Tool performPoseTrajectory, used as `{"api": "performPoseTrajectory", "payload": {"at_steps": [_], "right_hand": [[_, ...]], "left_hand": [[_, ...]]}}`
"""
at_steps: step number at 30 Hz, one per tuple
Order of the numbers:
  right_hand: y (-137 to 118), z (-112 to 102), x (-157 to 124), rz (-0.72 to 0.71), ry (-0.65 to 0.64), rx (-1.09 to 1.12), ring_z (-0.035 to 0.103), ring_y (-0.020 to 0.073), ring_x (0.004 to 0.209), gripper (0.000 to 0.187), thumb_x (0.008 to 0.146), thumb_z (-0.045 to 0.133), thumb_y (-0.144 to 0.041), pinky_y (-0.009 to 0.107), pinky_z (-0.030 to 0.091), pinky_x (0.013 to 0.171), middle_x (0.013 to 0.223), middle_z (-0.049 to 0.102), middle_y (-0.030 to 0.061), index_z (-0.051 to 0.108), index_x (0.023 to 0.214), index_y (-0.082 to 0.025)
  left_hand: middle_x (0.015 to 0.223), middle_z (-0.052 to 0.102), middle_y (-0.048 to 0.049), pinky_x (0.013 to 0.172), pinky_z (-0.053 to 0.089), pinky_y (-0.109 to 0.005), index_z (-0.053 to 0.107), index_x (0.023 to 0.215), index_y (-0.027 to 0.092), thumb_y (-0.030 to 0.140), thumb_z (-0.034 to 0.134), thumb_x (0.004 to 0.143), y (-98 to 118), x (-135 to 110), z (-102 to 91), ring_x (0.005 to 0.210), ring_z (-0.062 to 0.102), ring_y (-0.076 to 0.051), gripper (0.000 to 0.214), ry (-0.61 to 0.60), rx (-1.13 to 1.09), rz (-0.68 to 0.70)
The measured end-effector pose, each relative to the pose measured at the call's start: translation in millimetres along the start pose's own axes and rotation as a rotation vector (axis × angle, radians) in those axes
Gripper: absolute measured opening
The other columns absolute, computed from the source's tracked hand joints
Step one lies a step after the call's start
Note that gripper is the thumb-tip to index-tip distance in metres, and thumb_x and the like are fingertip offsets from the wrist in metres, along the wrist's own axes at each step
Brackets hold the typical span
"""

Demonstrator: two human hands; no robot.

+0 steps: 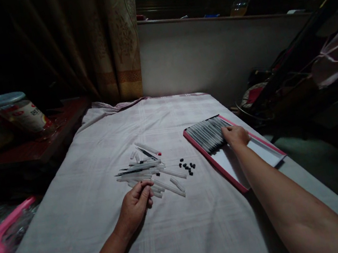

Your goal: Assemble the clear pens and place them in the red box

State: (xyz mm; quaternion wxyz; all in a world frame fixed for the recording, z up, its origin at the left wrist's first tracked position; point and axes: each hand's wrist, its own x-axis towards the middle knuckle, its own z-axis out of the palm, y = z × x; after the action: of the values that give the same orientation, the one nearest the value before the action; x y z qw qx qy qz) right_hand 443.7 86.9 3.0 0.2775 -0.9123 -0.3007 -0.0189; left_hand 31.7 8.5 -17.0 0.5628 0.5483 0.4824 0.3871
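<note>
A loose heap of clear pen barrels and thin refills (151,174) lies in the middle of a cloth-covered table (187,228). My left hand (136,205) rests on the cloth at the heap's near edge, fingers curled and pressed together next to a barrel; what they hold, if anything, is hidden. Several small black caps (187,167) are scattered to the right of the heap. Further right a red-rimmed white tray (268,153) holds a row of assembled pens (206,135). My right hand (235,135) lies at the row's right end, fingers bent down onto the pens.
Two jars (19,111) stand on a dark shelf at the left. A pink plastic object (2,236) lies low at the left edge. A curtain (114,40) hangs behind the table. Bags and clutter (324,64) fill the right side past the table's edge.
</note>
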Motion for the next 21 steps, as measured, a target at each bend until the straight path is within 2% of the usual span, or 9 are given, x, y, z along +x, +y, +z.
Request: {"api": "performPoseTrajectory", "payload": {"at_steps": [4, 8, 13, 17, 19, 21], "right_hand": [[-3, 4, 3, -0.032, -0.013, -0.039, 0.06, 0.0366, 0.106, 0.034, 0.079, 0.063, -0.04, 0.054, 0.04, 0.092, 0.109, 0.073, 0.0179, 0.08, 0.102, -0.023], [-3, -1, 0, -0.076, -0.019, -0.043, 0.061, 0.0356, 0.104, 0.032, 0.081, 0.059, -0.036, 0.052, 0.041, 0.091, 0.106, 0.073, 0.0172, 0.081, 0.101, -0.023], [-9, -18, -18, -0.198, -0.01, 0.015, 0.062, 0.033, 0.104, 0.035, 0.083, 0.053, -0.028, 0.047, 0.044, 0.091, 0.109, 0.072, 0.0168, 0.079, 0.105, -0.018], [-16, -26, -63, -0.417, -0.064, 0.141, 0.064, 0.0242, 0.101, 0.033, 0.086, 0.05, -0.028, 0.033, 0.049, 0.088, 0.105, 0.073, 0.011, 0.078, 0.1, -0.017], [-19, -26, -96, -0.644, -0.164, 0.329, 0.066, 0.0235, 0.093, 0.031, 0.088, 0.05, -0.029, 0.033, 0.05, 0.084, 0.099, 0.073, 0.0115, 0.077, 0.096, -0.017], [-22, -25, -131, -0.754, -0.286, 0.397, 0.068, 0.0213, 0.087, 0.028, 0.089, 0.051, -0.029, 0.031, 0.051, 0.08, 0.095, 0.074, 0.01, 0.076, 0.095, -0.018]], "left_hand": [[0.067, 0.059, 0.0007, 0.052, 0.045, -0.023, 0.067, 0.096, 0.015, 0.054, 0.065, 0.079, -3, 0, -0.1, 0.054, 0.056, -0.011, 0.043, -0.006, 0.004, -0.006], [0.066, 0.06, 0.0003, 0.05, 0.044, -0.022, 0.067, 0.093, 0.015, 0.058, 0.066, 0.078, -3, 1, -0.3, 0.054, 0.056, -0.011, 0.045, -0.004, -0.004, -0.005], [0.05, 0.054, 0.0013, 0.043, 0.04, -0.021, 0.063, 0.069, 0.015, 0.077, 0.058, 0.073, 0, -1, -1.3, 0.042, 0.05, -0.01, 0.063, -0.032, 0.01, -0.024], [0.04, 0.048, 0.0006, 0.037, 0.034, -0.021, 0.06, 0.058, 0.015, 0.088, 0.046, 0.07, 2, -4, -3.3, 0.034, 0.045, -0.01, 0.076, -0.045, 0.001, -0.082], [0.04, 0.05, -0.0008, 0.037, 0.034, -0.022, 0.06, 0.057, 0.014, 0.088, 0.043, 0.072, 4, -5, -3.8, 0.035, 0.047, -0.011, 0.077, -0.043, -0.008, -0.081], [0.042, 0.052, -0.001, 0.038, 0.036, -0.022, 0.061, 0.062, 0.014, 0.086, 0.042, 0.075, 5, -5, -3.6, 0.036, 0.048, -0.011, 0.076, -0.033, -0.017, -0.05]]}}
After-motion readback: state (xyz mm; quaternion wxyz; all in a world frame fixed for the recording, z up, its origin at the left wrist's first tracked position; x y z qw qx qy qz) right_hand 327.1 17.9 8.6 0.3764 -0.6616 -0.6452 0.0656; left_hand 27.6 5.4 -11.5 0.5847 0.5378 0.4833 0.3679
